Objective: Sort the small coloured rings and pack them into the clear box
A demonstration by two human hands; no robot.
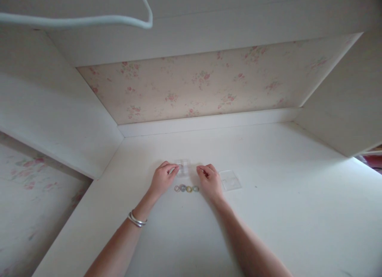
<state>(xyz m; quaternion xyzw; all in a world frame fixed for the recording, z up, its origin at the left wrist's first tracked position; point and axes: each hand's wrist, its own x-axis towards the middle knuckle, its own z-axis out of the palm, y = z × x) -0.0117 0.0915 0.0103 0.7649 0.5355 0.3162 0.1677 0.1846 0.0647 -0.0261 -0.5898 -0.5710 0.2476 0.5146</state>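
A small clear plastic box (184, 170) lies on the white tabletop between my hands. At its left side, my left hand (162, 178) is closed in a pinch; a faint greyish spot shows by the fingertips, too small to name. To the right of the box, apart from it, my right hand (210, 182) has thumb and fingers pressed together, and what they hold, if anything, is hidden. Just nearer to me lies a row of several small rings, among them a pinkish ring (177, 188), a grey ring (183, 188), a yellow ring (189, 189) and a pale green ring (195, 188).
A flat, clear square lid or tray (230, 180) rests right of my right hand. White side panels and a low ledge (209, 121) bound the tabletop (283, 213). Overhead at the upper left runs a bent white bar (74, 21).
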